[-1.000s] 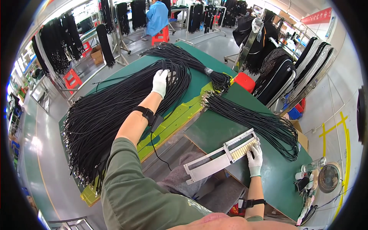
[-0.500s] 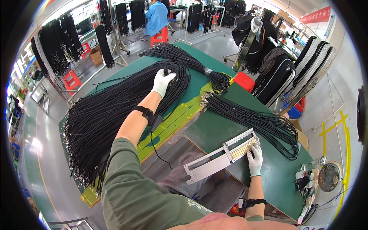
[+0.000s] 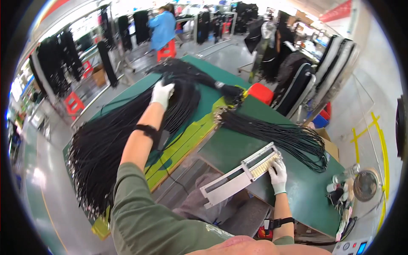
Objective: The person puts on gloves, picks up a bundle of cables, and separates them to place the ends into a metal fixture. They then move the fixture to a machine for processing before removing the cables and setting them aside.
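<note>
My left hand (image 3: 162, 94), in a white glove, is closed on black cords at the far, looped end of a large pile of black cords (image 3: 127, 140). The pile spreads to the left, and small metallic ends show along its outer edge. My right hand (image 3: 278, 175), also gloved, grips the right end of a long silver metal frame (image 3: 227, 187) with bent fingers. A row of cream-coloured pieces (image 3: 264, 168) sits in that end of the frame, under my fingertips. The frame lies tilted across the near edge of the green table, its left end over my lap.
Another bundle of black cords (image 3: 276, 134) lies on the right part of the green table (image 3: 225, 148). Beyond it are a tied bundle (image 3: 187, 70) and a red stool (image 3: 260, 93). A small fan (image 3: 365, 185) stands at right. A person in blue (image 3: 162, 29) sits far off.
My left hand has moved left along the looped end of the cord pile, its arm stretched further out. The view has shifted slightly. My right hand stays at the metal frame.
</note>
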The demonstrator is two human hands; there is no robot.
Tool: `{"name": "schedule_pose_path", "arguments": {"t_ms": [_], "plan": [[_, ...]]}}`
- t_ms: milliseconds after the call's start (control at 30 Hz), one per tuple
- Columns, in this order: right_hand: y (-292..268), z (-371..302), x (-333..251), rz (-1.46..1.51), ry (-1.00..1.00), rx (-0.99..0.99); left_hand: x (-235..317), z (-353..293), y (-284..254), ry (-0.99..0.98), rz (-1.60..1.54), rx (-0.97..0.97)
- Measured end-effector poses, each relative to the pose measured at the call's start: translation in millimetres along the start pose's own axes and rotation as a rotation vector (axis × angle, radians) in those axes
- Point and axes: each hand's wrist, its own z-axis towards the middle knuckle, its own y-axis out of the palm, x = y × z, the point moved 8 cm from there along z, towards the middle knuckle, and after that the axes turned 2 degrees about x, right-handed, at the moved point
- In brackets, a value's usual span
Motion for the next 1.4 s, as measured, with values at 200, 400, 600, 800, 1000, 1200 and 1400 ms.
{"name": "schedule_pose_path", "arguments": {"t_ms": [200,400,600,800,1000,1200,1400], "plan": [[-14,-3,8,0.12,0.097,0.127,65,-58,4,-0.377,-0.568,-0.303],[-17,61,-130,0.768,0.305,-0.196,177,-193,17,-0.049,-0.027,-0.308],[89,40,-298,1.512,0.372,-0.839,179,-304,68,0.109,0.317,-0.652],[92,41,-368,1.479,0.491,-0.901,169,-328,31,0.401,0.499,-0.649],[33,80,-391,1.444,0.294,-0.775,261,-289,-19,0.919,0.79,-0.082],[-15,54,-433,0.983,-0.06,-0.861,241,-269,-23,1.066,0.841,-0.17],[-61,85,-346,1.462,0.025,-0.391,205,-226,-103,0.834,1.2,-0.032]]}}
